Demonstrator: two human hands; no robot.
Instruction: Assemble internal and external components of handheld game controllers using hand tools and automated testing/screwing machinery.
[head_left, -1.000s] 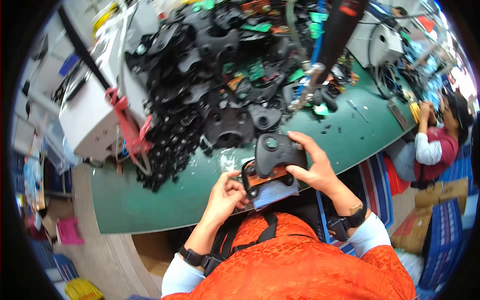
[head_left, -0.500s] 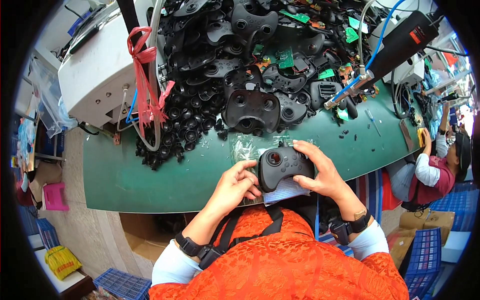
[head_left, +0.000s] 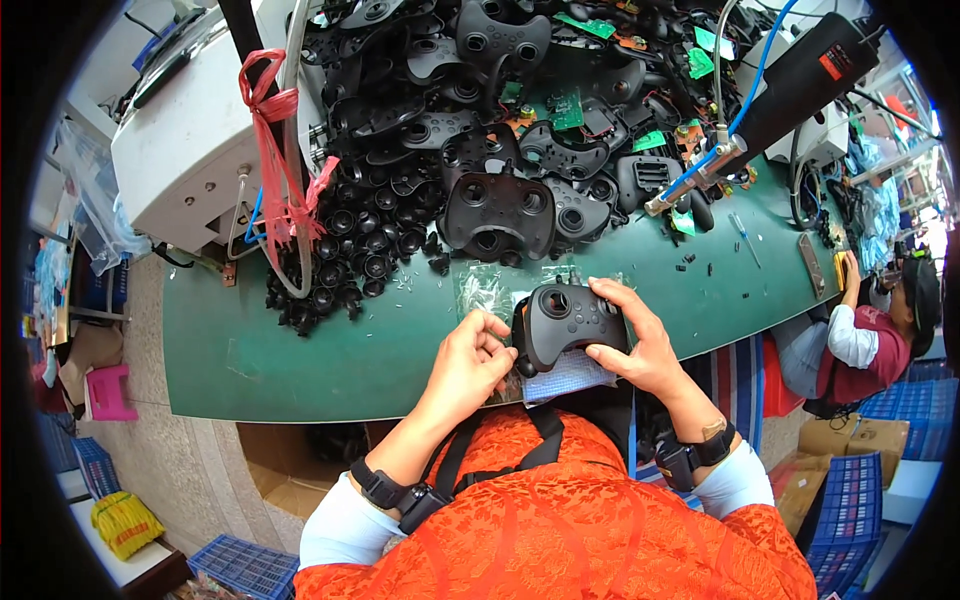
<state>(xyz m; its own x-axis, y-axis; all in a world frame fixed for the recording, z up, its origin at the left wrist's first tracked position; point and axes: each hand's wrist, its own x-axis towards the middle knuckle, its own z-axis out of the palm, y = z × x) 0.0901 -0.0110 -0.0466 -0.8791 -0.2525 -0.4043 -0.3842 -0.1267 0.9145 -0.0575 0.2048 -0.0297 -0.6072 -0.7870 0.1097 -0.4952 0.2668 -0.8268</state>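
A black game controller (head_left: 574,318) is in my right hand (head_left: 647,350), fingers over its far right corner and thumb on the near right grip. Its left side is tilted up, showing a darker lower part beneath the top shell. My left hand (head_left: 468,362) is close against the controller's left grip, fingers curled and thumb and fingertips pinched together. Whatever lies in the pinch is too small to make out. Under the controller, a folded bluish-white cloth (head_left: 568,377) lies at the table edge. Clear plastic bags (head_left: 484,288) holding small bits lie just beyond.
Controller shells (head_left: 498,215) are heaped at the back of the green table (head_left: 290,370), with black cup-shaped parts (head_left: 345,262) at left. A white machine (head_left: 190,150) stands far left. A black cylindrical tool (head_left: 815,75) hangs at right. A person (head_left: 880,335) sits at far right.
The controller's left side has tipped up, exposing more of its lower part. My left fingers have drawn together into a pinch beside it. My right hand keeps its hold.
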